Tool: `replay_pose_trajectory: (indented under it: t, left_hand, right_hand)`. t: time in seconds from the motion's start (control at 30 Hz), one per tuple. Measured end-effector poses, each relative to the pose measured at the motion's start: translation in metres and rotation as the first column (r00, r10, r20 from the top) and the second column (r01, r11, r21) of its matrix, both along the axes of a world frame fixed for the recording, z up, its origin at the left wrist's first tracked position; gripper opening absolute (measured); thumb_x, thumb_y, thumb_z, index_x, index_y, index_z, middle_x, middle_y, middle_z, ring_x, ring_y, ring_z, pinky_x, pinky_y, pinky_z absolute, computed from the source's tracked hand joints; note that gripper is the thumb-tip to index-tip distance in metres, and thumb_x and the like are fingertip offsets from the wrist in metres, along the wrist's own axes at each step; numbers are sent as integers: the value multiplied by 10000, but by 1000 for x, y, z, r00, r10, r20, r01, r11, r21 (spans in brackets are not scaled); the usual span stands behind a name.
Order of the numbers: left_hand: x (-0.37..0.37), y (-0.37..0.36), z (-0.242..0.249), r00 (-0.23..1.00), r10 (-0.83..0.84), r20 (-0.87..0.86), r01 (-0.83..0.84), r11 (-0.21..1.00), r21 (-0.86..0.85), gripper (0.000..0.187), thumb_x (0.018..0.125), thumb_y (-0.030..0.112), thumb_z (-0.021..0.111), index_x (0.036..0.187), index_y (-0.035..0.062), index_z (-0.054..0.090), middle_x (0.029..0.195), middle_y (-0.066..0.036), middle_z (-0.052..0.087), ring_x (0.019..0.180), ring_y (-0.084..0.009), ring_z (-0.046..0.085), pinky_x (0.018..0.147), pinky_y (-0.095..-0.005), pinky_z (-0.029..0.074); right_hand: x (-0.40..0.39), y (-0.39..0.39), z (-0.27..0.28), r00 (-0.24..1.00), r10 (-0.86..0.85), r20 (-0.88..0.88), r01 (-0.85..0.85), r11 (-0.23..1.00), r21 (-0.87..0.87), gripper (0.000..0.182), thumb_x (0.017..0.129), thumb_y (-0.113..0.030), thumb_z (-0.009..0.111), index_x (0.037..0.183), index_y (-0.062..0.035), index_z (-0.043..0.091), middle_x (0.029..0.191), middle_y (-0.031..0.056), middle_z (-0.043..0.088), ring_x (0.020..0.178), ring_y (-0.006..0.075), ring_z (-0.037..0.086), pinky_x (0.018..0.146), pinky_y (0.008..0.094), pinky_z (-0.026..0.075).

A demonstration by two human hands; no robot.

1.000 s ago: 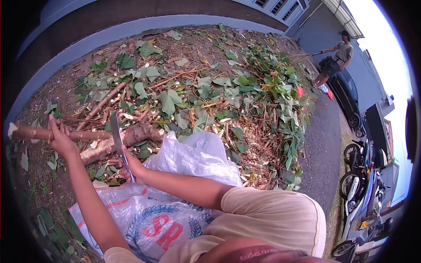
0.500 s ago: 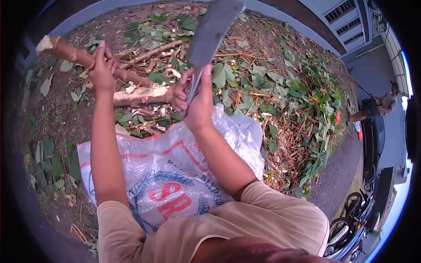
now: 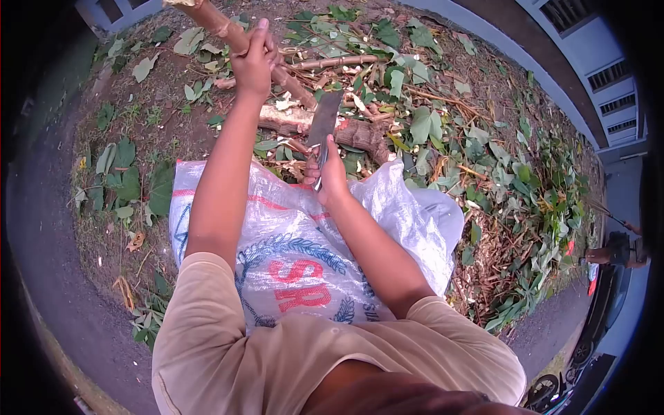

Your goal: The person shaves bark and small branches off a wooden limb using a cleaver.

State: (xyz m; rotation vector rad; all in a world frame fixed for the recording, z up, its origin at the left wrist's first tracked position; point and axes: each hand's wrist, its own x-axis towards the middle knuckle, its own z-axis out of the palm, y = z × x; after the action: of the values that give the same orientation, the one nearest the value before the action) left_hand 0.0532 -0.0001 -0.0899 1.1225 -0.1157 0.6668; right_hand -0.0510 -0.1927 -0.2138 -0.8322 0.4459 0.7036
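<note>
My left hand (image 3: 253,68) is wrapped round a thick brown branch (image 3: 220,26), which slants from the top edge down to the right. In my right hand (image 3: 328,169) is the handle of a cleaver (image 3: 324,119), its broad dark blade pointing away from me. The blade's edge is right at the branch's lower end. Beneath them lies a thick log (image 3: 368,137) with a pale, hacked top, partly hidden by the blade. A white woven sack (image 3: 287,235) with red and blue print covers my lap.
Cut leaves (image 3: 425,124), twigs and wood chips (image 3: 487,256) litter the soil around the log. A low wall (image 3: 515,52) runs along the far side. At the far right stand another person (image 3: 619,250), a dark car (image 3: 595,321) and a motorbike (image 3: 543,393).
The raised cleaver has come down to the branch's lower end over the log. Both hands keep their hold. My view has turned, shifting the scene to the right.
</note>
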Motion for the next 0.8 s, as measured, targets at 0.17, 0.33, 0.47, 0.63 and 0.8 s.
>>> replay_pose_trajectory:
  t: [0.17, 0.33, 0.47, 0.63, 0.8]
  left_hand:
    - [-15, 9, 28, 976, -214, 52, 219, 963, -159, 401, 1068, 359, 540, 765, 109, 462, 523, 28, 319, 450, -96, 302, 537, -292, 357]
    - [-8, 2, 5, 985, -164, -51, 156, 979, -127, 405, 1072, 361, 531, 764, 104, 470, 516, 30, 307, 443, -99, 296, 527, -295, 365]
    - [-6, -6, 9, 987, -151, -47, 146, 985, -96, 404, 1064, 370, 553, 770, 104, 473, 523, 30, 314, 443, -96, 300, 520, -293, 355]
    - [-5, -4, 6, 996, -93, -19, 91, 993, -72, 435, 1041, 421, 614, 783, 102, 470, 571, 26, 369, 465, -96, 349, 532, -313, 374]
    - [2, -6, 6, 951, 299, -73, -307, 937, -166, 451, 1014, 407, 696, 785, 80, 487, 635, 12, 453, 548, -108, 467, 551, -309, 430]
  right_hand:
    - [13, -28, 69, 946, -231, 227, 226, 973, 47, 462, 1058, -623, 457, 959, -172, 453, 647, -34, 372, 486, 66, 326, 462, 236, 268]
    - [17, -53, 131, 612, -404, 680, 429, 892, 145, 480, 1067, -626, 435, 974, -156, 437, 688, -4, 378, 510, 93, 340, 511, 269, 331]
    - [-7, -8, 30, 801, -307, 514, 392, 918, -63, 496, 1053, -632, 467, 988, -142, 430, 675, -3, 373, 519, 109, 355, 497, 285, 329]
    - [-7, -2, 3, 999, -29, 44, 35, 988, -149, 496, 1046, -627, 485, 992, -136, 445, 660, -6, 378, 515, 107, 359, 472, 286, 322]
    - [16, -24, 23, 999, -4, 41, 5, 1000, -24, 472, 1040, -612, 522, 967, -148, 478, 651, -38, 385, 490, 60, 336, 445, 233, 296]
